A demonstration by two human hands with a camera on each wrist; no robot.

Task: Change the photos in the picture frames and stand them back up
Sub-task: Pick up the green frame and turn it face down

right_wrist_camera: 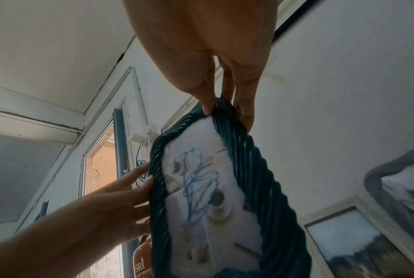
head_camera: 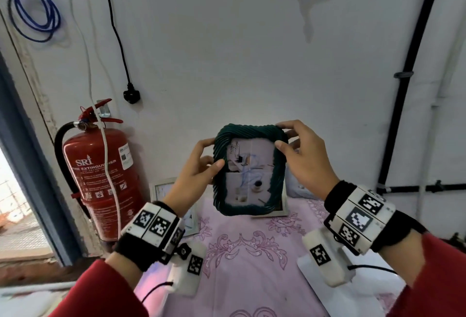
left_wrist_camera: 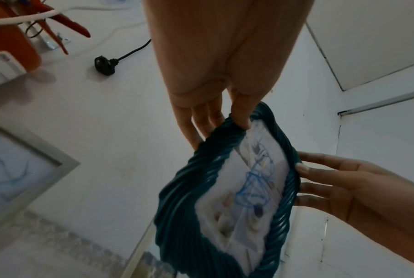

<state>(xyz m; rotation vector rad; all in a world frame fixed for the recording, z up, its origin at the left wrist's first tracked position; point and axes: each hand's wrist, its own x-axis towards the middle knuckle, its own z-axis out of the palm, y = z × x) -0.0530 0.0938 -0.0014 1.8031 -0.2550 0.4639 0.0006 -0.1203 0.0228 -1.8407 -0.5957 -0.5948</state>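
Both hands, the left hand [head_camera: 195, 170] and right hand [head_camera: 306, 157], pinch the green frame [head_camera: 249, 170] by its sides. A photo is inside. I think it next gets stood up, gently, below the hands.

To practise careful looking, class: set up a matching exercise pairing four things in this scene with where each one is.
Things:
1. dark green rope-pattern picture frame
2. red fire extinguisher
3. coiled blue cable
4. silver-edged picture frame

Places:
A. hanging on the wall, upper left
B. held up in the air between the left hand and the right hand
C. leaning on the pink floral cloth, behind the left hand
D. mounted by the doorway, left of the table

Pairs: 1-B, 2-D, 3-A, 4-C
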